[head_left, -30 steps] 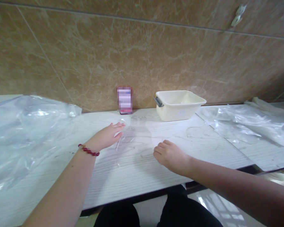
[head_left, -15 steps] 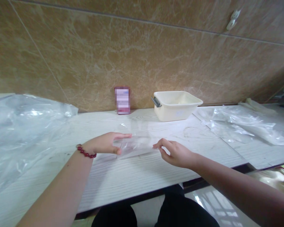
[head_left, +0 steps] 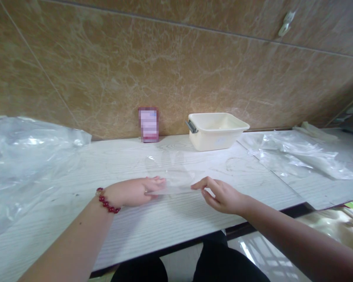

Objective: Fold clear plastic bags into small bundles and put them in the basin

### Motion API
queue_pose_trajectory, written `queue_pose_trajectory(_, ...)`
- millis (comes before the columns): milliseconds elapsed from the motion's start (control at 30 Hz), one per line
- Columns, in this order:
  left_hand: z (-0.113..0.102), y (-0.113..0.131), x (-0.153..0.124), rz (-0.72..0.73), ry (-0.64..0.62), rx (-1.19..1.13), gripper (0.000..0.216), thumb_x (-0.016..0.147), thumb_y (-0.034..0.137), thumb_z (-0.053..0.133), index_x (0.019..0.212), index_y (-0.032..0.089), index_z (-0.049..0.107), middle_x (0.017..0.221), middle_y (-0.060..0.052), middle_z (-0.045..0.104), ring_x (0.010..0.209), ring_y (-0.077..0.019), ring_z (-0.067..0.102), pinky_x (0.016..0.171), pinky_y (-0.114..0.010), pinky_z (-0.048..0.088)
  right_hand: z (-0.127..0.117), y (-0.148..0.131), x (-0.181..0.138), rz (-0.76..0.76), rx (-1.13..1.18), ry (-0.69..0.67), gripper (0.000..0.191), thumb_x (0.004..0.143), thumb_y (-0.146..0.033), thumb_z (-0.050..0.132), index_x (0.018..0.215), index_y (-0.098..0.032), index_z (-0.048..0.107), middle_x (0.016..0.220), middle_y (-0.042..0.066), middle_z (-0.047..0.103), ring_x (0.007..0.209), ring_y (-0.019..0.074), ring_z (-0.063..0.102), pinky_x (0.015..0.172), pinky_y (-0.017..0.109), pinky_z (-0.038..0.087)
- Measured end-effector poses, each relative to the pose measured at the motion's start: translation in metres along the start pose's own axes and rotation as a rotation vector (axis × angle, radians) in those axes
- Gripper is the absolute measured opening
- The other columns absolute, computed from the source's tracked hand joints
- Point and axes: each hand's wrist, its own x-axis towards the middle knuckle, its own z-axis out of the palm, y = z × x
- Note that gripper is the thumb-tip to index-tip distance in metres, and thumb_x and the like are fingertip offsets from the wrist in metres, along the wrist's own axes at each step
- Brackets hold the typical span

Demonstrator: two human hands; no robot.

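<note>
A thin clear plastic sheet or bag (head_left: 178, 181) lies on the white wood-grain table between my hands. Its outline is faint, and I cannot tell exactly which. My left hand (head_left: 138, 191), with a red bead bracelet (head_left: 106, 202) at the wrist, reaches over its left end. Those fingers are stretched out, touching the plastic. At the right end, my right hand (head_left: 222, 195) rests its index fingertip by the near edge of the plastic. The right thumb stays apart from the index finger, and the other fingers are partly bent.
A cream plastic tub (head_left: 216, 135) with a grey handle stands by the marbled wall. Left of it, a blurred-out card-like item (head_left: 148, 124) leans upright. Large clear plastic sheeting (head_left: 26, 164) covers the left side; crumpled clear bags (head_left: 302, 154) lie at the right.
My left hand has turned palm down and come slightly nearer to me, its fingers now over the plastic. The plastic lies flatter. My right hand has shifted slightly nearer.
</note>
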Motion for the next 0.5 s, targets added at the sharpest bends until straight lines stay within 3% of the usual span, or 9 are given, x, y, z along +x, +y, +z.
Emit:
queue_pose_trajectory(100, 0.0, -0.002, 0.004, 0.031, -0.039, 0.011, 0.036, 0.083, 0.03, 0.031, 0.118, 0.035, 0.04, 0.132, 0.005, 0.029, 0.122, -0.0152, 0.022, 0.099, -0.036, 0.015, 0.0, 0.001, -0.003, -0.088, -0.036, -0.083, 0.034, 0.073, -0.021, 0.047, 0.106, -0.015, 0.04, 0.104, 0.012, 0.053, 0.102, 0.0154, 0.047, 0.082, 0.033, 0.04)
queue_pose_trajectory(267, -0.007, 0.001, 0.004, 0.046, -0.06, -0.04, 0.038, 0.083, 0.032, 0.031, 0.12, 0.031, 0.037, 0.13, 0.003, 0.032, 0.121, -0.0142, 0.024, 0.098, -0.032, 0.018, 0.002, 0.007, 0.004, -0.099, -0.091, -0.154, 0.052, 0.067, -0.024, 0.056, 0.115, -0.015, 0.038, 0.117, 0.012, 0.046, 0.116, 0.0174, 0.032, 0.093, 0.036, 0.031)
queue_pose_trajectory(400, -0.013, 0.005, -0.002, 0.02, -0.059, -0.079, 0.036, 0.083, 0.034, 0.03, 0.118, 0.033, 0.041, 0.126, 0.004, 0.04, 0.116, -0.0134, 0.034, 0.097, -0.03, 0.019, 0.007, 0.011, 0.011, -0.099, -0.064, -0.195, 0.04, 0.07, -0.018, 0.052, 0.11, -0.017, 0.044, 0.116, 0.01, 0.047, 0.117, 0.0161, 0.032, 0.092, 0.034, 0.032)
queue_pose_trajectory(500, -0.016, 0.007, -0.005, -0.026, -0.053, -0.131, 0.036, 0.081, 0.038, 0.033, 0.116, 0.033, 0.043, 0.122, 0.004, 0.045, 0.11, -0.0151, 0.042, 0.093, -0.029, 0.026, 0.01, 0.011, 0.015, -0.04, -0.001, -0.191, 0.03, 0.075, -0.014, 0.044, 0.105, -0.018, 0.047, 0.11, 0.008, 0.052, 0.107, 0.0133, 0.043, 0.085, 0.029, 0.038)
